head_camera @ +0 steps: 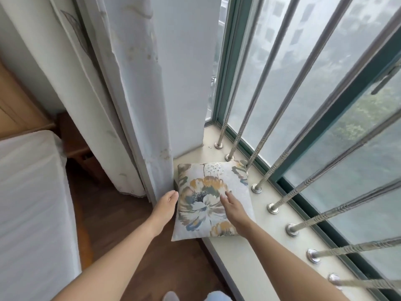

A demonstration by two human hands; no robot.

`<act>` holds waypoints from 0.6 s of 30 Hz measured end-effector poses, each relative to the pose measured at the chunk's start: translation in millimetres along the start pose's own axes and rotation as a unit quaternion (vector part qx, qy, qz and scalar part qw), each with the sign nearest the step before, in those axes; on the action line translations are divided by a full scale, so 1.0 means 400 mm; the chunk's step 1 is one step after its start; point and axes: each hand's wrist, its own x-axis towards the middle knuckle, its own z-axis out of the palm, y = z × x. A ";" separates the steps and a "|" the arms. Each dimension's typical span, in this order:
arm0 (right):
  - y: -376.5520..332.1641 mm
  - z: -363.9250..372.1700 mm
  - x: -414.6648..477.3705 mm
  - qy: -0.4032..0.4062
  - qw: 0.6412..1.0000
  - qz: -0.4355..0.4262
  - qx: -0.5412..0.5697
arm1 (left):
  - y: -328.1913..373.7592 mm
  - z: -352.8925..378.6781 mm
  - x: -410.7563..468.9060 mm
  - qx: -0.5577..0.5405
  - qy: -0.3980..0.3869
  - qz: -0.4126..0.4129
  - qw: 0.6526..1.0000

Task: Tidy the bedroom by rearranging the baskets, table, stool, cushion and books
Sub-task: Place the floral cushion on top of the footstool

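Observation:
A square cushion [208, 192] with a yellow, blue and grey flower print lies flat on the pale window sill [256, 253], its near left corner hanging over the sill's edge. My left hand [166, 206] touches the cushion's left edge, fingers mostly hidden behind that edge. My right hand [233, 210] lies on top of the cushion near its middle, fingers straight and spread on the fabric.
White curtains [121, 109] hang just left of the cushion down to the wooden floor [121, 231]. Slanted metal bars [288, 127] fence the window along the sill's far side. A white mattress [32, 209] stands at the left, with wooden furniture [19, 105] behind it.

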 end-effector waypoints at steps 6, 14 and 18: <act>0.044 -0.048 0.173 0.027 0.999 0.044 -0.011 | -0.025 0.040 0.173 0.016 -0.031 -0.032 0.999; 0.148 -0.107 0.459 0.039 0.994 0.103 -0.025 | -0.110 0.131 0.454 -0.008 -0.033 -0.141 0.989; 0.234 -0.148 0.586 0.059 0.987 0.136 -0.066 | -0.170 0.195 0.597 -0.043 -0.027 -0.208 0.977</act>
